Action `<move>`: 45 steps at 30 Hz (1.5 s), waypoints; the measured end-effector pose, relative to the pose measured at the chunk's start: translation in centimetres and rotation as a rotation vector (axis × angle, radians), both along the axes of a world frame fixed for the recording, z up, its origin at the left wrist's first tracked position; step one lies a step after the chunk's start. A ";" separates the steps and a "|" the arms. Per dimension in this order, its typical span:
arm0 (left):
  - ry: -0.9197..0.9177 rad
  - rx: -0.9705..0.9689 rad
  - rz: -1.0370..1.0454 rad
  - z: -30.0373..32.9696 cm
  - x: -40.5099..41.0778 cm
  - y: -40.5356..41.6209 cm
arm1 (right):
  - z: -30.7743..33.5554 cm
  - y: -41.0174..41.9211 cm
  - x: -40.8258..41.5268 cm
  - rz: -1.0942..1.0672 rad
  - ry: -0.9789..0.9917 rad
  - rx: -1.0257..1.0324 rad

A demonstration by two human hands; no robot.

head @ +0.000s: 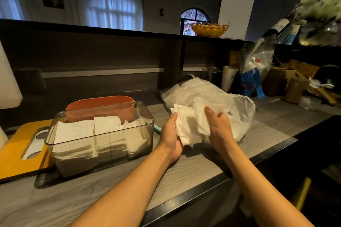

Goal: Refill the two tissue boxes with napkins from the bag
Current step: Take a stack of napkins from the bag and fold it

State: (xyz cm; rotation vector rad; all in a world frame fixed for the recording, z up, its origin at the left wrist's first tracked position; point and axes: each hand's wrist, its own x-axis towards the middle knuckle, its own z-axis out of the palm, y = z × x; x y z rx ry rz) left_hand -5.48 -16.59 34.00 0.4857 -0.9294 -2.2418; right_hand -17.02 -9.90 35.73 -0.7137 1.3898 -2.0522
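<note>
Napkins (188, 127), in the head view, sat bunched between our left hand (170, 134), cupped under them, and our right hand (219, 127), fingers curled over them, at the bag (221, 94) mouth, seemingly squared for the half-filled clear box (103, 145).

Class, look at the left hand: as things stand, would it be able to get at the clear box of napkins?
Probably yes. The clear box stands open-topped just left of the left hand, with bare counter between them. But that hand, with the right hand, is holding napkins, so it isn't free.
</note>
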 end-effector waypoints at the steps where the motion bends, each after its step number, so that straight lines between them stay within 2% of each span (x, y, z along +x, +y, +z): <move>1: -0.005 -0.019 -0.006 -0.1 -0.1 0.1 | -0.2 -0.2 0.3 0.011 0.083 0.056; 3: -0.018 -0.068 0.017 -0.2 -0.3 0.2 | -0.6 -0.7 0.7 0.045 0.224 0.112; 6: -0.036 -0.125 0.082 -0.2 -0.3 0.2 | -0.9 -0.8 0.5 0.067 0.281 0.140; 12: -0.055 -0.110 0.154 -0.1 -0.3 0.1 | -0.9 -0.6 0.0 -0.026 0.177 0.107; 15: -0.049 -0.049 0.163 -0.2 -0.3 -0.2 | -0.9 -0.6 -0.4 -0.099 0.046 0.044; 21: 0.019 0.050 0.067 0.1 0.3 -0.2 | 0.0 0.2 -0.7 0.018 -0.232 -0.206; 23: -0.001 0.052 0.061 0.0 0.2 -0.3 | 0.0 0.3 -0.4 0.075 -0.173 -0.155; 27: -0.035 -0.005 0.076 -0.3 -0.1 -0.3 | -0.4 -0.1 -0.1 0.053 0.030 0.035; 35: -0.082 -0.039 0.245 -0.5 -0.2 -0.5 | -0.2 0.2 0.6 0.105 0.222 0.066; 37: -0.039 0.012 0.202 -0.1 0.1 -0.3 | -0.2 0.2 0.5 0.043 0.199 0.042; 41: 0.015 0.027 0.098 0.1 0.4 -0.2 | 0.4 0.1 0.6 -0.043 0.007 0.032; 45: 0.035 0.032 0.075 0.1 0.4 -0.2 | 1.6 -0.6 1.2 -0.055 -0.030 0.048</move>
